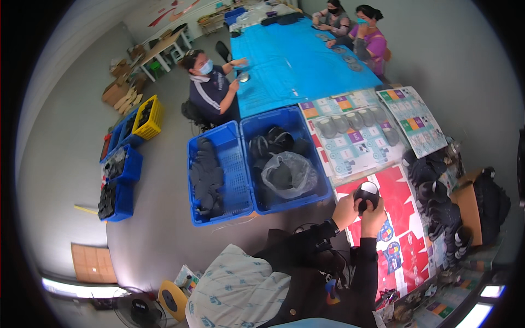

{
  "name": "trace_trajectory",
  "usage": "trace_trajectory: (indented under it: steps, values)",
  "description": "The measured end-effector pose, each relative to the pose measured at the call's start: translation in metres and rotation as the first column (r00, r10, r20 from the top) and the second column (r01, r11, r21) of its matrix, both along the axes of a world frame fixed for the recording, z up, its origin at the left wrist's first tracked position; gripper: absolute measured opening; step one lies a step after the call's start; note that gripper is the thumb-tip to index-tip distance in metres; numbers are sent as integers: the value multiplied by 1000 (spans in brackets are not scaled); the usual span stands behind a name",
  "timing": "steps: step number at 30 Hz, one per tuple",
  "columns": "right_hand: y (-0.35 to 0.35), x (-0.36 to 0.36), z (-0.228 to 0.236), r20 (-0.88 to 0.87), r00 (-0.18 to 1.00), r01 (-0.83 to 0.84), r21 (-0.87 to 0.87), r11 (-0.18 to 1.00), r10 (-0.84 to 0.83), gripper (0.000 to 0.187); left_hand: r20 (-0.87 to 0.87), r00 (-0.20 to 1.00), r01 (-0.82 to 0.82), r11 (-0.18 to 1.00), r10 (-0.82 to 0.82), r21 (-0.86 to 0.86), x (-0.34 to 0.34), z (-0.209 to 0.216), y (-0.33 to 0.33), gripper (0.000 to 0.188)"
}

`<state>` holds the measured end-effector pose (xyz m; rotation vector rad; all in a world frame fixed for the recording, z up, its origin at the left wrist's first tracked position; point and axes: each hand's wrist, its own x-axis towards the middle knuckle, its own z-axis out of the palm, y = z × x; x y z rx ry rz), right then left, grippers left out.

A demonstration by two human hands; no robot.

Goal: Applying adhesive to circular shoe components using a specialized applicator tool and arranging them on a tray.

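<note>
Both my hands meet over the red and white printed sheet on the table at the right. My left hand [344, 211] grips the left side of a small black rounded piece with a white patch at its far end [367, 194], which looks like a shoe part. On the near right side, my right hand [373, 218] has its fingers closed round the same piece. The piece is held up above the red sheet [402, 191]. Its underside is hidden by my fingers.
Beyond lie grey oval pads [355, 121] on printed board. Dark shoe-like pieces [437, 202] heap up on the right beside a cardboard box [467, 210]. Blue crates [232, 214] with dark pieces and a plastic bag [290, 175] stand left. Co-workers sit around a blue-covered table [273, 60].
</note>
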<state>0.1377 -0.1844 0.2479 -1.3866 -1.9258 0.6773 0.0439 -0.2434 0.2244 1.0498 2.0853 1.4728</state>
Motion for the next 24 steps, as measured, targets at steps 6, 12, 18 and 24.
trace_trajectory:
  steps: [6,12,18,24]
  values:
    - [-3,32,-28,203,979,42,-217,975,3,39,-9,982,181,965,-186,-191,2,-32,-1,37]
    - [-24,98,-55,4,994,-102,-283,954,108,57,104,916,396,829,-388,-396,-42,-70,9,44]
    - [-46,181,15,194,880,354,343,870,-434,52,777,552,639,753,-303,-160,-72,-161,23,26]
    - [-75,312,-104,653,683,554,-171,815,-328,49,850,448,734,657,-278,-173,-56,-184,68,32]
